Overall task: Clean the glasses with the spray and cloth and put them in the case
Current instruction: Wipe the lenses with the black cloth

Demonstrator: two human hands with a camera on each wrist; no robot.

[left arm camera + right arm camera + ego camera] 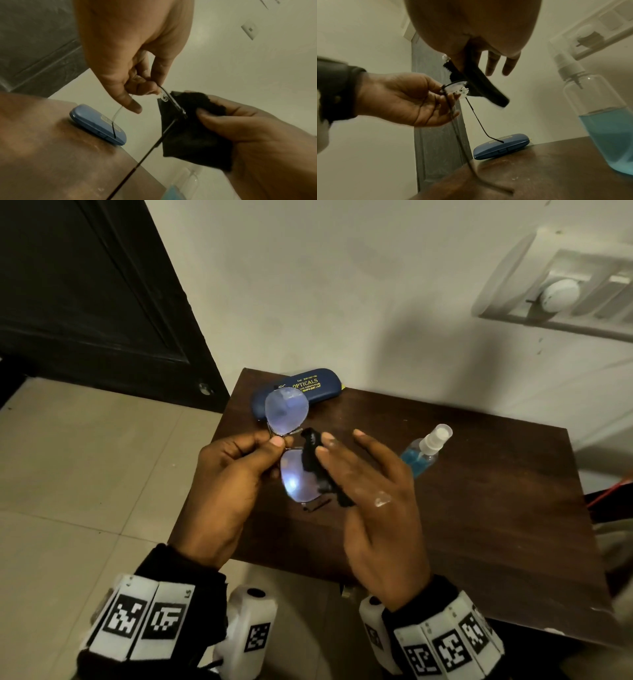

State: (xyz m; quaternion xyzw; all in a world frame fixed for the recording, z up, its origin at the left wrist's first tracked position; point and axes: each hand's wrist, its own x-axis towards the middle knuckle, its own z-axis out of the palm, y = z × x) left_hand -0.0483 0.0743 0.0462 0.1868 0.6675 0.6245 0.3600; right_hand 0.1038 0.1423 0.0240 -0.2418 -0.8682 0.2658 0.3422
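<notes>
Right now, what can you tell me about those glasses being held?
The glasses have thin dark wire rims, two large rounded clear lenses catching bluish light, clear nose pads and slim dark temples unfolded and hanging down. They are held in the air above the wooden table, not resting on it. The left hand pinches them at the bridge between the lenses. The right hand presses a black cloth around the nearer lens.
</notes>
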